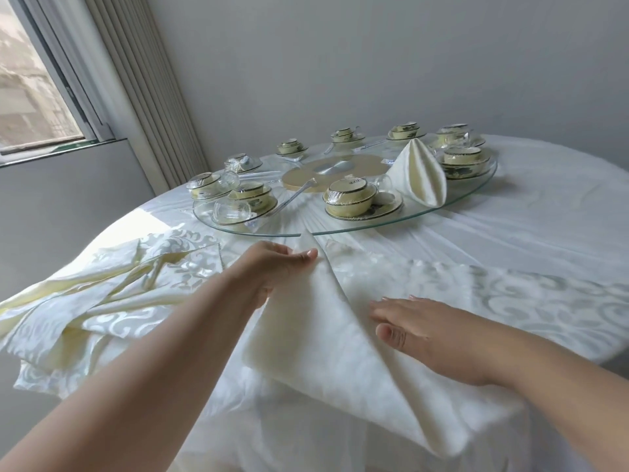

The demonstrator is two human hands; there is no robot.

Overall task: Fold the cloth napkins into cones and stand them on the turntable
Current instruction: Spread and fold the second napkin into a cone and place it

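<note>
A cream cloth napkin [326, 362] lies on the table's near edge, partly folded. My left hand [272, 267] pinches its far corner and lifts that part off the table. My right hand [425, 332] rests flat on the napkin's right side, fingers spread, pressing it down. On the round glass turntable [452, 207] one napkin folded into a cone [420, 173] stands at the right.
Several wrapped bowl-and-saucer sets [354, 199] and glass cups ring the turntable. A loose pile of cream napkins [102, 294] lies at the table's left edge. A white tablecloth with a patterned runner [544, 298] covers the table. Window and wall stand at the left.
</note>
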